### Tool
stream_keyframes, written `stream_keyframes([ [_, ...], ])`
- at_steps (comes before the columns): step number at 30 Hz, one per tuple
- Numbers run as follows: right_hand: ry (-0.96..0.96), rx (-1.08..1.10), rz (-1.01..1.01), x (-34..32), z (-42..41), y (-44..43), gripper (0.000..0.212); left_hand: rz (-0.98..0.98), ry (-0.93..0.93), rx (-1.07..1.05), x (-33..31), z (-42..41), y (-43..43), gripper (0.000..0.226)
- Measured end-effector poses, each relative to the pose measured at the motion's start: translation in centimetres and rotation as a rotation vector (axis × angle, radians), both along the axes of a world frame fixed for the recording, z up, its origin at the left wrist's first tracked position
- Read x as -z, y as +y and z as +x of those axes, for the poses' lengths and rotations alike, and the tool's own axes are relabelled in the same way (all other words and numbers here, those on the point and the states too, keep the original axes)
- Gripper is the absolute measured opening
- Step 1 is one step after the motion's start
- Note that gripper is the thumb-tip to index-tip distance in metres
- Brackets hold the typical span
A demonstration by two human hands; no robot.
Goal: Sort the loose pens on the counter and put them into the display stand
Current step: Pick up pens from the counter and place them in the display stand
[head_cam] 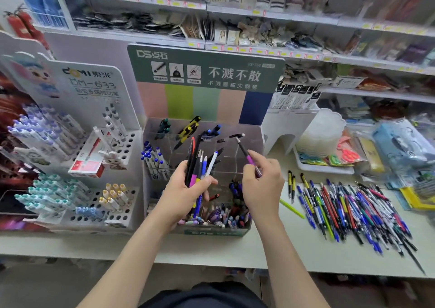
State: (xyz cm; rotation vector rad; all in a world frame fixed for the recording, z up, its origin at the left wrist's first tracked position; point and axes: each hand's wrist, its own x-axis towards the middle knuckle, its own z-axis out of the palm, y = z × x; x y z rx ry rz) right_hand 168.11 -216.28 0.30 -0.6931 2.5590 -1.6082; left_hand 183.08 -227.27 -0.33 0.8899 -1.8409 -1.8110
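A clear compartmented display stand [255,143] with a green header card stands on the counter in front of me, with pens in several of its cells. My left hand [186,192] grips a bundle of mixed pens [199,164] upright over the stand's middle. My right hand [261,183] pinches a single purple and black pen [247,153], its tip pointing up and left over a back right cell. A large heap of loose pens [355,211] lies on the counter to the right.
A white pen display [94,88] with hole racks and a red box [88,159] stands left of the stand. A white tray [324,168] of small goods and packaged items sit behind the heap. Stocked shelves run along the back. The counter edge [211,258] is near me.
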Motion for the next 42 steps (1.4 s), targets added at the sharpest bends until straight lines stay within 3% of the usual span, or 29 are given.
stream_keyframes([
  [5, 0.16, 0.133, 0.04, -1.6, -3.4, -0.1, 0.036, 0.079, 0.048, -0.1, -0.6, -2.6, 0.6, 0.018],
  [8, 0.277, 0.114, 0.134, -1.7, -5.1, -0.4, 0.035, 0.137, 0.053, -0.107, -0.4, -3.5, 0.6, 0.018],
  [11, 0.353, 0.045, 0.046, -2.5, -6.2, -1.3, 0.04, 0.179, 0.067, -0.104, -0.3, -4.2, 0.8, 0.019],
  [16, 0.32, -0.091, -0.014, -2.1, -7.1, -2.6, 0.042, 0.208, 0.071, -0.102, -0.6, -4.6, 1.1, 0.025],
  [21, 0.331, 0.021, -0.079, -0.7, -4.3, -1.1, 0.036, 0.237, 0.099, -0.096, -0.5, -4.8, 1.3, 0.026],
  [23, 0.202, -0.111, -0.131, -0.8, -2.6, -0.7, 0.02, 0.266, 0.114, -0.081, -0.3, -4.8, 1.5, 0.027],
  [25, -0.119, -0.291, -0.148, -0.8, -1.5, -0.8, 0.009, 0.325, 0.137, -0.063, -0.3, -4.8, 1.6, 0.029],
  [27, -0.263, -0.373, -0.14, -0.4, -1.2, -1.2, 0.021, 0.359, 0.153, -0.032, -0.4, -4.7, 1.8, 0.029],
  [29, -0.229, -0.355, -0.138, -0.3, -1.1, -1.6, 0.026, 0.373, 0.161, -0.028, -0.5, -4.5, 1.8, 0.027],
  [35, -0.185, -0.255, -0.401, -2.1, 0.1, -2.9, 0.024, 0.349, 0.123, -0.124, -0.6, -2.6, 1.0, 0.022],
  [38, -0.137, -0.329, -0.326, -1.7, 0.5, -3.9, 0.028, 0.328, 0.083, -0.096, -0.3, -1.1, 0.4, 0.018],
  [42, -0.202, -0.425, -0.167, -0.6, 1.0, -4.7, 0.033, 0.485, 0.169, 0.109, -0.8, 0.9, -0.1, 0.017],
])
